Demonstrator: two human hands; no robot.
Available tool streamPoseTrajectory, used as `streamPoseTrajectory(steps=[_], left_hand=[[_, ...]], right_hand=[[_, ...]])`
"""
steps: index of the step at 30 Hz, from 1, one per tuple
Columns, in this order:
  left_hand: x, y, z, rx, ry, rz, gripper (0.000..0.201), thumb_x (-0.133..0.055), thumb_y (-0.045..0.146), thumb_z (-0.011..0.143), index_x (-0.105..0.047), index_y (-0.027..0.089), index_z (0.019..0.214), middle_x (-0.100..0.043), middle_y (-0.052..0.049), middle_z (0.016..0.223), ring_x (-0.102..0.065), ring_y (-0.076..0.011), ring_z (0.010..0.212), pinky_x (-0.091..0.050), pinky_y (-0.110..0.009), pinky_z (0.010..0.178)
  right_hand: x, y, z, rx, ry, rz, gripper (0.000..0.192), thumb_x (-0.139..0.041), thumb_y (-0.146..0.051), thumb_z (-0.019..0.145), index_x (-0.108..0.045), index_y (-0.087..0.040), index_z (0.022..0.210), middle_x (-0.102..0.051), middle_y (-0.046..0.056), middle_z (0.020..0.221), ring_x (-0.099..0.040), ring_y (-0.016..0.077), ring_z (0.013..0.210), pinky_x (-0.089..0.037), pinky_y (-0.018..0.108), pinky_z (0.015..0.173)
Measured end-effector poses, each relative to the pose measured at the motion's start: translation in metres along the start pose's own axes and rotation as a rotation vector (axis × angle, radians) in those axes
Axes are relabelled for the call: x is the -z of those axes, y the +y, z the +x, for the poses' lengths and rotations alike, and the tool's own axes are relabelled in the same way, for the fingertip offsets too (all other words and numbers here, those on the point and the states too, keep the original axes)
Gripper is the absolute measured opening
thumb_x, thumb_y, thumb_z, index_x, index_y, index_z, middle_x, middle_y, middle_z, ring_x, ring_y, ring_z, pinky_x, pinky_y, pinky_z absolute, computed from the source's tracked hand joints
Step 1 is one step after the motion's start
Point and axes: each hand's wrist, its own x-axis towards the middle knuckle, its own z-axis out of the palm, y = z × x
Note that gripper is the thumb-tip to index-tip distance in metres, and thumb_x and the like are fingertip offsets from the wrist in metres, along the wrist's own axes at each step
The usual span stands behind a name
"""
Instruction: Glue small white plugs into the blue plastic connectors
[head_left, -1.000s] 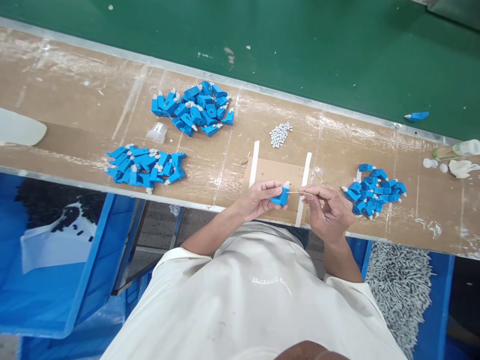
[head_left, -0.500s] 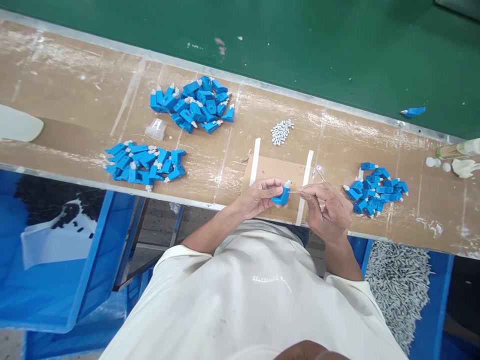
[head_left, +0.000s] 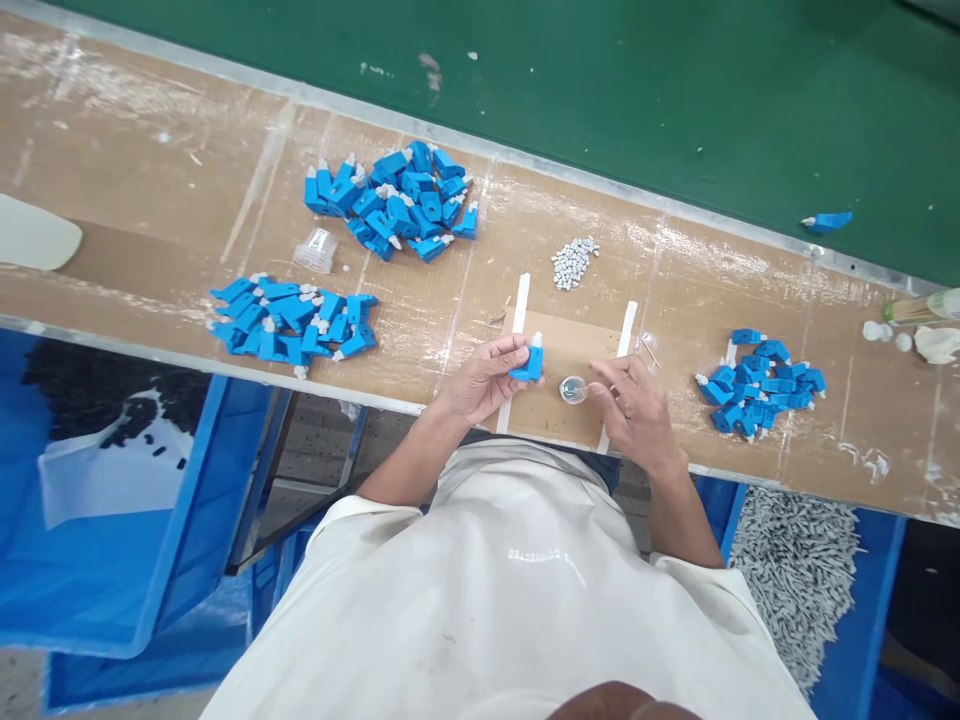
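My left hand (head_left: 487, 378) grips a blue plastic block (head_left: 531, 362) with a white tip pointing up, held over the left white tape strip. In my right hand (head_left: 636, 405) is a thin toothpick (head_left: 586, 388), pinched between thumb and fingers, its end at a small round clear cup (head_left: 573, 390). The cup holds something clear or greyish and stands on a cardboard piece (head_left: 555, 412) between two white strips. Beyond that lies a small heap of grey-white pellets (head_left: 575, 263). Loose toothpicks (head_left: 649, 350) rest just past my right hand.
Piles of similar blue blocks lie at the back left (head_left: 397, 205), front left (head_left: 289, 322) and right (head_left: 761, 383). A clear plastic cup (head_left: 315, 250) sits between the left piles. One blue piece (head_left: 828, 222) lies on the green surface (head_left: 637, 110). Blue bins (head_left: 187, 520) stand below the table.
My left hand has drawn the blue block left, away from the toothpick. My right hand has moved slightly left, bringing the toothpick to the small cup, which was hidden before.
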Motion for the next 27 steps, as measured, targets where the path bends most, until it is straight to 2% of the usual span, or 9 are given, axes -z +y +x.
streamPoseTrajectory(steps=[3,6,9,12,20,23,27], left_hand=[[0.000,-0.001,0.002,0.022,-0.011,-0.022,0.035,-0.089,0.024,0.071,-0.064,0.012,0.092,-0.071,-0.003,0.075,-0.072,-0.0138,0.066,-0.053,-0.016,0.053],[-0.001,-0.003,0.004,0.013,-0.045,-0.033,0.039,-0.092,0.027,0.066,-0.065,0.012,0.090,-0.070,-0.002,0.074,-0.072,-0.0139,0.066,-0.054,-0.016,0.053],[0.000,-0.004,0.005,0.010,-0.059,-0.045,0.041,-0.093,0.027,0.064,-0.066,0.012,0.090,-0.071,-0.003,0.076,-0.071,-0.0135,0.066,-0.053,-0.016,0.054],[0.001,-0.004,0.006,0.019,-0.053,-0.071,0.037,-0.091,0.024,0.068,-0.066,0.012,0.092,-0.070,-0.004,0.077,-0.071,-0.0137,0.067,-0.052,-0.016,0.053],[0.000,-0.006,0.008,0.021,-0.035,-0.118,0.034,-0.090,0.019,0.068,-0.066,0.010,0.091,-0.069,-0.003,0.074,-0.070,-0.0130,0.063,-0.052,-0.016,0.051],[0.000,-0.005,0.008,0.026,-0.037,-0.127,0.036,-0.090,0.019,0.068,-0.065,0.010,0.092,-0.070,-0.004,0.075,-0.071,-0.0137,0.064,-0.053,-0.015,0.051],[0.000,-0.003,0.010,0.019,-0.010,-0.154,0.029,-0.085,0.015,0.073,-0.063,0.011,0.092,-0.069,-0.005,0.076,-0.071,-0.0129,0.064,-0.054,-0.016,0.053]], right_hand=[[0.006,0.023,0.024,-0.076,0.029,-0.041,0.023,-0.057,-0.030,0.100,-0.071,-0.023,0.116,-0.070,0.006,0.091,-0.065,0.0200,0.076,-0.055,0.035,0.070],[0.008,0.055,0.068,-0.133,-0.007,-0.112,0.018,-0.061,-0.031,0.095,-0.074,-0.022,0.103,-0.073,0.006,0.089,-0.066,0.0213,0.077,-0.056,0.037,0.076],[0.002,0.080,0.114,-0.219,-0.063,-0.172,0.017,-0.060,-0.028,0.092,-0.074,-0.020,0.097,-0.075,0.009,0.095,-0.067,0.0237,0.083,-0.056,0.040,0.082],[-0.009,0.089,0.144,-0.253,-0.110,-0.215,0.014,-0.060,-0.025,0.091,-0.073,-0.018,0.093,-0.075,0.010,0.096,-0.067,0.0244,0.086,-0.054,0.040,0.085],[-0.021,0.088,0.163,-0.244,-0.187,-0.380,0.014,-0.060,-0.022,0.092,-0.071,-0.016,0.087,-0.074,0.014,0.097,-0.065,0.0287,0.093,-0.049,0.042,0.090],[-0.022,0.091,0.167,-0.261,-0.244,-0.471,0.016,-0.059,-0.023,0.092,-0.071,-0.016,0.087,-0.073,0.018,0.101,-0.065,0.0326,0.095,-0.050,0.045,0.090],[-0.023,0.094,0.166,-0.241,-0.253,-0.529,0.020,-0.055,-0.024,0.093,-0.070,-0.012,0.089,-0.072,0.025,0.101,-0.065,0.0374,0.098,-0.050,0.049,0.090]])
